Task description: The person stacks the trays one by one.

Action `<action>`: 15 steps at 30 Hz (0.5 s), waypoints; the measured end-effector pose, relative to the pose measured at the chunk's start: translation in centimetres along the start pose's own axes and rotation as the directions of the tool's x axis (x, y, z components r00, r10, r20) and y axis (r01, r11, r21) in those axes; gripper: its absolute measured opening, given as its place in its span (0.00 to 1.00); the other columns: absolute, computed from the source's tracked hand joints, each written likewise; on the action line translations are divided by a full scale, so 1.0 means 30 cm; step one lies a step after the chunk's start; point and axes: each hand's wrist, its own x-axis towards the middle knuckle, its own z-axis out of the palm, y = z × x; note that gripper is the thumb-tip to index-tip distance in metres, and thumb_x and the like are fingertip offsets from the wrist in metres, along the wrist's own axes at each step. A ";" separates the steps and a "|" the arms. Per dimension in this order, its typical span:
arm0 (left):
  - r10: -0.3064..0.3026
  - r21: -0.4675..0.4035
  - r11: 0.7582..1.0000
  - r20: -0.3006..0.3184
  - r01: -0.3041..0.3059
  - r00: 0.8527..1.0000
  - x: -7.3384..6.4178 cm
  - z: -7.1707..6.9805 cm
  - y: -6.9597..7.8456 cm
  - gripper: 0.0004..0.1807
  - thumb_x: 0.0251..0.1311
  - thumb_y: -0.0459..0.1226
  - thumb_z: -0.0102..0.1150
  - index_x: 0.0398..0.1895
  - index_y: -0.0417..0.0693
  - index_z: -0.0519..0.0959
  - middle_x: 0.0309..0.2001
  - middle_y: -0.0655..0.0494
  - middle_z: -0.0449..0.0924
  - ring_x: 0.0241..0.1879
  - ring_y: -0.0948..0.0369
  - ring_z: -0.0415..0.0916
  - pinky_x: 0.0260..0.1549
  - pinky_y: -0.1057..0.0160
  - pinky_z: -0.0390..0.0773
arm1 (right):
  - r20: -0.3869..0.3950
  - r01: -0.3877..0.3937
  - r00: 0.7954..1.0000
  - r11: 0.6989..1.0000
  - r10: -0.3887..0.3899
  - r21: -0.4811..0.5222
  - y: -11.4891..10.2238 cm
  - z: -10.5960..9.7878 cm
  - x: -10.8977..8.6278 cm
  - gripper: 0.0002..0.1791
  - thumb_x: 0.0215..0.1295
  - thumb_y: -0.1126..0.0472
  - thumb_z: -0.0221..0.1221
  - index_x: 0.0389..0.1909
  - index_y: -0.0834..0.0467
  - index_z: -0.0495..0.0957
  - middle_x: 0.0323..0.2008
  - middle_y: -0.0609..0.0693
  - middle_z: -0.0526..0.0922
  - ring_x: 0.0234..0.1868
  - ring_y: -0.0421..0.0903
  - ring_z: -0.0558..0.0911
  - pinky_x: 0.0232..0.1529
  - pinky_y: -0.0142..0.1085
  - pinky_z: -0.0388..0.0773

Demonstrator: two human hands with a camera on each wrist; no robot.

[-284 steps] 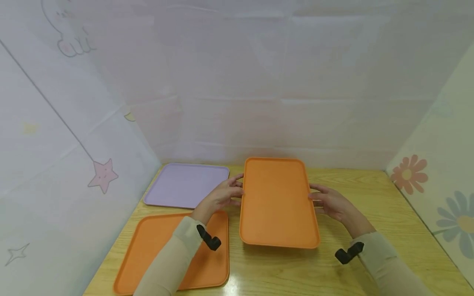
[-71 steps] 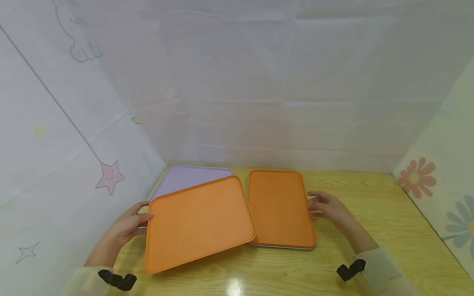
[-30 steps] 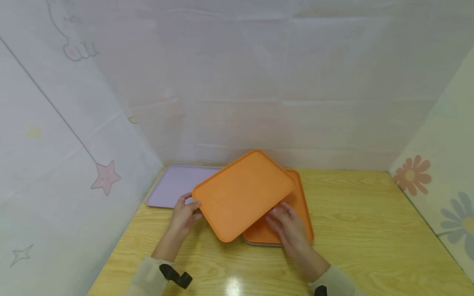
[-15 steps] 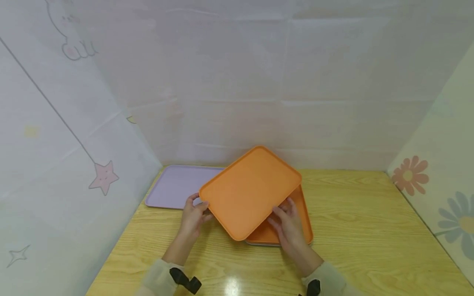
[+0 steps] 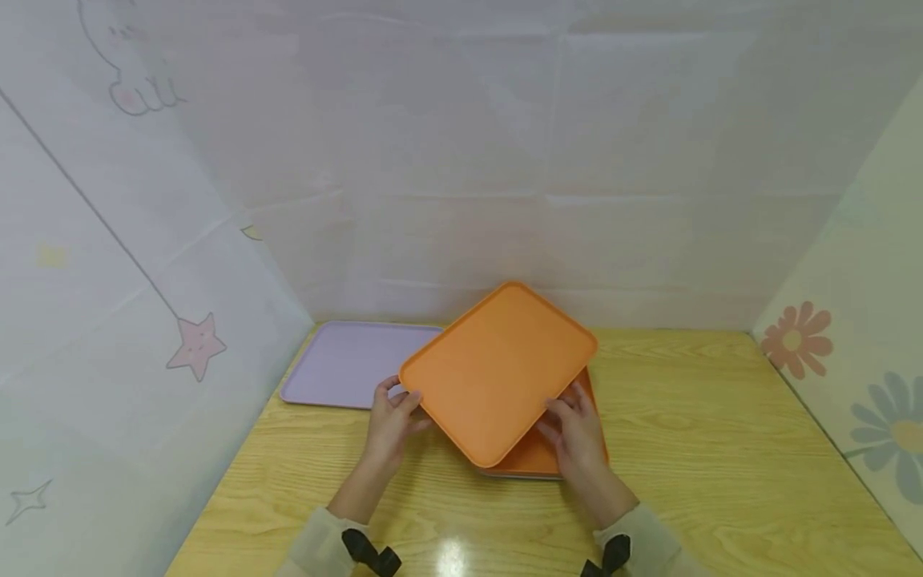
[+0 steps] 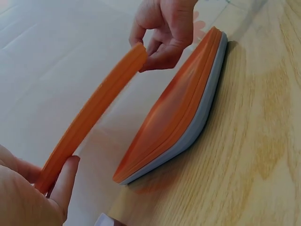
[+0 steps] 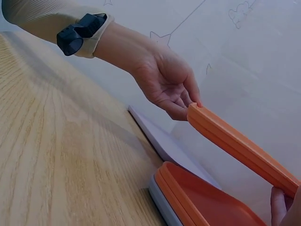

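1. The held orange tray (image 5: 497,373) is raised above the lower orange tray (image 5: 537,455), apart from it in the wrist views and turned diagonally across it. If it were let down at this angle, its corners would probably be left jutting over the rim below, and it could rock.

2. By the left hand (image 5: 391,421), the held tray is pinched at its left edge, the thumb on the rim and fingers beneath. Because only a narrow strip is gripped, a slip could be caused by uneven lifting.

3. By the right hand (image 5: 579,437), the near right edge is pinched between thumb and fingertips. Fingers could be trapped against the lower tray if the load were dropped quickly.

4. The far corner is supported by neither of the 2 hands. A dip there could be caused by a loosened thumb; how firmly the rim is pressed cannot be told.

5. Beneath the lower orange tray, a grey tray (image 6: 199,120) is seen, resting on the wooden table (image 5: 721,449). The stack could be pushed askew if its rim were knocked sideways.

6. The lilac tray (image 5: 353,365), laid flat at the back left, could be clipped if the held tray were swung that way while low.
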 end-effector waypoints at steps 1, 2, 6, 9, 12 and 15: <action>0.001 -0.008 1.000 0.012 -0.001 1.000 -0.002 0.002 -0.002 0.32 0.71 0.30 0.55 0.72 0.41 0.52 0.52 0.41 0.74 0.46 0.54 0.81 0.43 0.54 0.86 | 0.000 -0.003 1.000 1.000 0.003 0.005 -0.005 -0.004 0.003 0.45 0.69 0.70 0.55 0.82 0.52 0.44 0.55 0.48 0.67 0.41 0.38 0.78 0.37 0.34 0.83; -0.005 -0.017 1.000 0.020 0.005 1.000 -0.003 0.003 -0.003 0.33 0.70 0.30 0.56 0.72 0.41 0.52 0.53 0.41 0.73 0.47 0.54 0.81 0.44 0.54 0.86 | 0.005 -0.008 1.000 1.000 0.008 0.010 -0.009 -0.008 0.006 0.45 0.69 0.70 0.55 0.82 0.52 0.45 0.55 0.48 0.68 0.41 0.38 0.79 0.37 0.34 0.83; -0.031 -0.008 0.999 0.052 0.032 0.998 0.003 -0.006 -0.010 0.33 0.69 0.33 0.58 0.71 0.41 0.53 0.52 0.43 0.74 0.45 0.54 0.81 0.42 0.53 0.86 | 0.022 -0.030 0.999 0.999 0.029 0.020 -0.026 -0.030 0.016 0.44 0.68 0.72 0.55 0.82 0.50 0.49 0.50 0.44 0.74 0.39 0.38 0.81 0.37 0.34 0.83; -0.055 0.018 0.998 0.112 0.054 0.992 0.014 -0.030 -0.006 0.30 0.70 0.38 0.58 0.70 0.42 0.57 0.53 0.44 0.73 0.43 0.54 0.81 0.41 0.52 0.86 | 0.052 -0.048 0.998 0.999 0.047 0.011 -0.043 -0.052 0.024 0.43 0.68 0.72 0.55 0.81 0.50 0.51 0.46 0.43 0.76 0.38 0.39 0.81 0.37 0.35 0.83; -0.070 0.063 0.996 0.210 0.057 0.975 0.029 -0.058 0.012 0.27 0.72 0.42 0.55 0.67 0.41 0.61 0.56 0.44 0.71 0.47 0.54 0.79 0.43 0.49 0.85 | 0.103 -0.069 0.992 0.998 0.070 -0.011 -0.067 -0.081 0.035 0.43 0.69 0.72 0.54 0.81 0.51 0.51 0.50 0.44 0.74 0.40 0.39 0.82 0.37 0.35 0.84; -0.083 0.147 0.988 0.287 0.042 0.954 0.047 -0.079 0.038 0.26 0.73 0.45 0.54 0.66 0.39 0.65 0.56 0.45 0.71 0.49 0.55 0.77 0.43 0.51 0.84 | 0.167 -0.076 0.982 0.995 0.085 -0.057 -0.093 -0.114 0.047 0.42 0.71 0.71 0.53 0.82 0.52 0.48 0.56 0.44 0.72 0.42 0.40 0.83 0.39 0.35 0.84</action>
